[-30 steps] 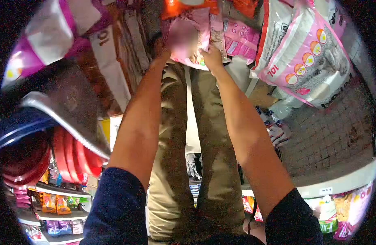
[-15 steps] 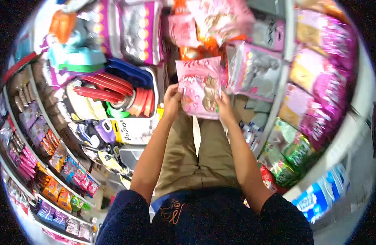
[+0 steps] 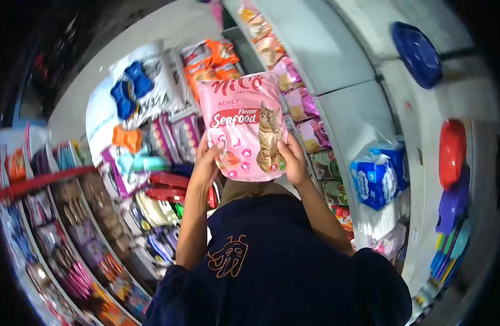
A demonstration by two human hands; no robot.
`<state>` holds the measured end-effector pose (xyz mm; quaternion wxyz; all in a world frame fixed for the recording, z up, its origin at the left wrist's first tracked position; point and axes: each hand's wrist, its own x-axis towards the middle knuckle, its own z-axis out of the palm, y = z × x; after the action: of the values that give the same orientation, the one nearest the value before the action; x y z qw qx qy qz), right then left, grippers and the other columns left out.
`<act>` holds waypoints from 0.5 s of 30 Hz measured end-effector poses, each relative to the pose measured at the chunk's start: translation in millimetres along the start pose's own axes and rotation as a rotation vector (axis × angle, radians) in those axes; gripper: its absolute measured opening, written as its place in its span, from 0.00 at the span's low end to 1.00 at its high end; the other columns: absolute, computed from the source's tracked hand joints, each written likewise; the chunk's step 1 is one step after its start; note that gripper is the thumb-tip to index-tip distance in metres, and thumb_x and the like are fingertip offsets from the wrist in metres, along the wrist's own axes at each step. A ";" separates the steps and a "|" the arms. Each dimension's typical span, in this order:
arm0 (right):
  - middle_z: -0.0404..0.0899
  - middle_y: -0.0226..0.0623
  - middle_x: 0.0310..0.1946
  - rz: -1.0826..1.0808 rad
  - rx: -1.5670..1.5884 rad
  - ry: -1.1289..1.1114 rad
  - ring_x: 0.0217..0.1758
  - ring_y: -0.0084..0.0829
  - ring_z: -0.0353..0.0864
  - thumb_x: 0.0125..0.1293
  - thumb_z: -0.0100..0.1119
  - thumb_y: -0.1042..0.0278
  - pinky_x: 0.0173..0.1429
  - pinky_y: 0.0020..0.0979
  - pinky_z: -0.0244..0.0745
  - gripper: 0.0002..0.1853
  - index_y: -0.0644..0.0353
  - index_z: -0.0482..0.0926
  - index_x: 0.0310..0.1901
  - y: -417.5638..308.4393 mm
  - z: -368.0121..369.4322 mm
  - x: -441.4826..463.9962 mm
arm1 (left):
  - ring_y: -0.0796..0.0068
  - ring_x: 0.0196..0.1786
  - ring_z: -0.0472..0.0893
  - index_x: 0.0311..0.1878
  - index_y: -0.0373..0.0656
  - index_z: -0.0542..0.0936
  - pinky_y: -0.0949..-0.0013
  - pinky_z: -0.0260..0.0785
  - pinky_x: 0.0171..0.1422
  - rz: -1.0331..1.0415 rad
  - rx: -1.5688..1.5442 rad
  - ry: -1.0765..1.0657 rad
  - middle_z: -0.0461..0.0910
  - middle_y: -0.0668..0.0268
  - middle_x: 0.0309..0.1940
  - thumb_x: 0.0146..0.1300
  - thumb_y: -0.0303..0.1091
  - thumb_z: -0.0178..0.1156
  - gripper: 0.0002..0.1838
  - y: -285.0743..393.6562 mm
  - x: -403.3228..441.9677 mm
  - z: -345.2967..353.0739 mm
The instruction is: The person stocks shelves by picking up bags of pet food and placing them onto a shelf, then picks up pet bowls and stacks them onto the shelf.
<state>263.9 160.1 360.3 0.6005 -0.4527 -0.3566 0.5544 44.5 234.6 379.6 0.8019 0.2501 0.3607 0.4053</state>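
A pink bag of cat food (image 3: 239, 130), printed with a cat and the words "Flavour Seafood", is held upright in front of my body with its front facing me. My left hand (image 3: 206, 158) grips the bag's lower left edge, thumb on the front. On the opposite edge, my right hand (image 3: 294, 158) is closed around the lower right side, its thumb also on the front. The fingers behind the bag are hidden.
Shelves of small packets (image 3: 71, 244) run along the left. Ahead are large white sacks (image 3: 152, 81), orange bags (image 3: 209, 62), and red bowls (image 3: 168, 187). A rack of purple bags (image 3: 312, 133) and blue packs (image 3: 377, 179) stand to the right, beside a hanging red basin (image 3: 452, 155).
The bag of cat food appears larger and closer to me, raised in both hands. My view has turned and tilted up, showing more of the shop ahead and to the right.
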 end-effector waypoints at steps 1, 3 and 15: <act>0.75 0.33 0.56 -0.004 0.023 0.061 0.57 0.21 0.73 0.74 0.50 0.68 0.64 0.26 0.65 0.22 0.66 0.66 0.65 -15.4 5.1 -5.4 | 0.67 0.64 0.73 0.71 0.38 0.60 0.61 0.65 0.69 -0.015 0.001 -0.033 0.72 0.59 0.62 0.61 0.26 0.58 0.34 6.3 4.2 8.3; 0.75 0.32 0.55 -0.028 0.027 0.208 0.57 0.21 0.73 0.72 0.53 0.69 0.63 0.26 0.65 0.22 0.65 0.66 0.65 -32.5 12.7 -11.6 | 0.67 0.65 0.71 0.73 0.38 0.57 0.62 0.65 0.69 -0.020 0.056 -0.152 0.69 0.59 0.64 0.59 0.23 0.58 0.38 15.9 26.5 21.1; 0.74 0.37 0.57 -0.431 0.030 0.868 0.58 0.24 0.75 0.68 0.55 0.78 0.62 0.28 0.68 0.29 0.69 0.59 0.69 -39.7 72.2 -115.9 | 0.69 0.66 0.68 0.71 0.37 0.58 0.64 0.59 0.70 -0.272 0.478 -0.951 0.69 0.60 0.63 0.53 0.25 0.62 0.40 37.0 64.8 106.5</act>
<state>195.2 57.2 430.4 0.8015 -0.5493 -0.1505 0.1824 137.0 297.1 446.4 0.8426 0.5319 0.0694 0.0472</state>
